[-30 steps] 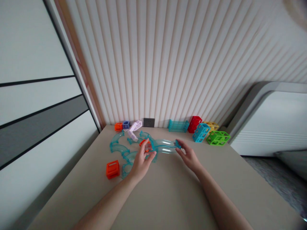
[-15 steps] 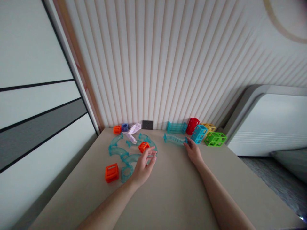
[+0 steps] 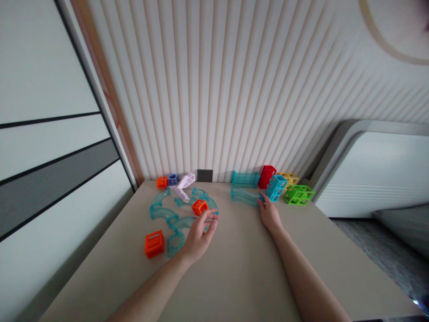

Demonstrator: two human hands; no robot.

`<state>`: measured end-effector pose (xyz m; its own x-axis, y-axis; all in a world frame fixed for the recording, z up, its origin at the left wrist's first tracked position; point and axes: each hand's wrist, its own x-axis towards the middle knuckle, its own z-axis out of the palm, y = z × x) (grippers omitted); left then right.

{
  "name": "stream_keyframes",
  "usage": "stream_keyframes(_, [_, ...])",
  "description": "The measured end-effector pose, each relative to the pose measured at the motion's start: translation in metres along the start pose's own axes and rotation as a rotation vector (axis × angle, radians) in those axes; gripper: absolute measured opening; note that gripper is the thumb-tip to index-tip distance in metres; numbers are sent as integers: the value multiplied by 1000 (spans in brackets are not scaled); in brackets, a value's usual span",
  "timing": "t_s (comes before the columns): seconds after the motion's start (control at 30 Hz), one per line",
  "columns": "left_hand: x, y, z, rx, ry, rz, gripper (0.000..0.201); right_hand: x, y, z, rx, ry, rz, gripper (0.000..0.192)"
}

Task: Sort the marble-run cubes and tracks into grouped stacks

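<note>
On the right, the fingers of my right hand [image 3: 270,213] are closed on the end of a wavy clear-blue track piece [image 3: 246,197], which lies at or just above the table. My left hand [image 3: 200,235] hovers over the curved clear-blue track pieces [image 3: 164,213] with its fingers apart and nothing in them. Just beyond its fingertips sits an orange cube frame [image 3: 200,207]. A larger-looking orange cube [image 3: 154,244] stands left of my left wrist, near a round clear-blue piece [image 3: 176,242]. My left hand hides part of the track.
Along the wall stand a straight clear-blue track [image 3: 245,179], a red block [image 3: 267,176], a blue block [image 3: 276,188], yellow frames [image 3: 290,178] and green frames [image 3: 298,195]. A lilac angled piece [image 3: 184,186], a purple cube [image 3: 172,179] and an orange cube [image 3: 161,182] sit back left.
The view has shifted slightly. The wavy track's left end has moved a little closer to the straight track, with my right hand still on its other end. My left hand looks nearly unchanged.
</note>
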<state>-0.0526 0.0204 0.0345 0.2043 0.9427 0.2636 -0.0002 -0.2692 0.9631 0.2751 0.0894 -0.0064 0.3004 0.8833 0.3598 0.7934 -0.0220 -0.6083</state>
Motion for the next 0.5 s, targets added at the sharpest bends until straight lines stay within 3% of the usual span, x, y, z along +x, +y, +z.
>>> stream_keyframes(0.5, [-1,2,-1,99,-94,-4,34,-9,-26,-16,-418,-35,-33,53])
